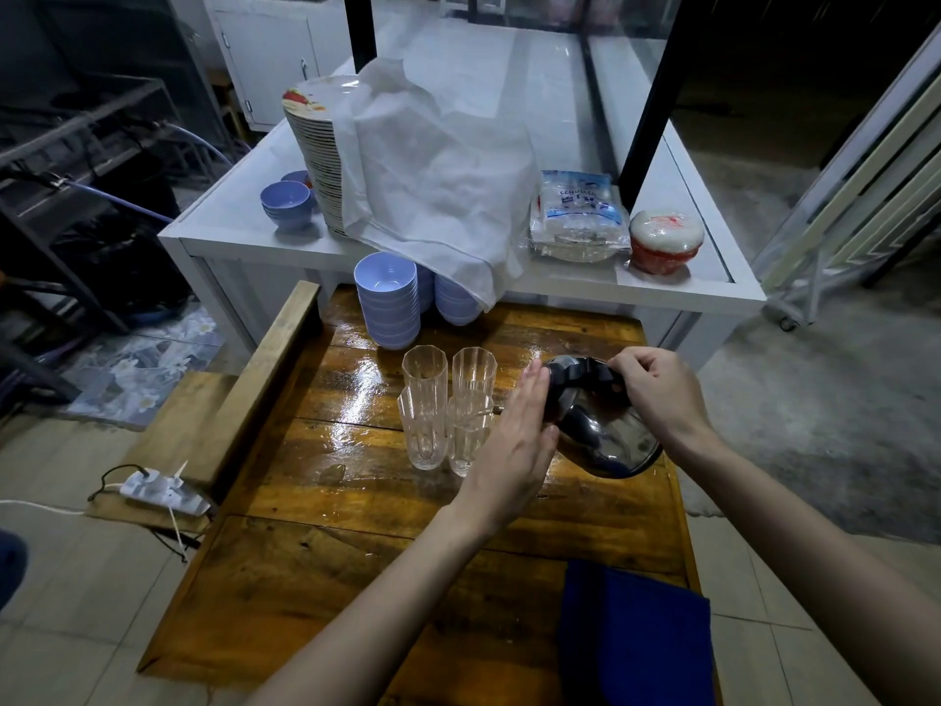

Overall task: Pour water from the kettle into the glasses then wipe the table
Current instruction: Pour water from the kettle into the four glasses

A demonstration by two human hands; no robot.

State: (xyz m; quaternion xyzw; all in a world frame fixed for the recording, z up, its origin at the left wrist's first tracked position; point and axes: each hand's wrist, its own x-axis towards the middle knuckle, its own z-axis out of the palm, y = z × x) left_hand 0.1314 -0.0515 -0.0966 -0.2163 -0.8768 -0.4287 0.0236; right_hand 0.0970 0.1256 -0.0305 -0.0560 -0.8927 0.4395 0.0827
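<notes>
Kettle (601,435) tilted on table's (356,552) right side, spout toward near-right glass (466,440). Our right hand (657,394) grips handle; left hand (514,445) flat, fingers straight against kettle side. We tip slowly, centre spout over rim, avoid nudging neighbouring glasses.

Amber-brown wood grain: table (356,552). On table: clear ribbed glasses (425,379), mirror-steel kettle (601,435) with black handle, dark blue cloth (636,639), lilac bowls (387,298).
</notes>
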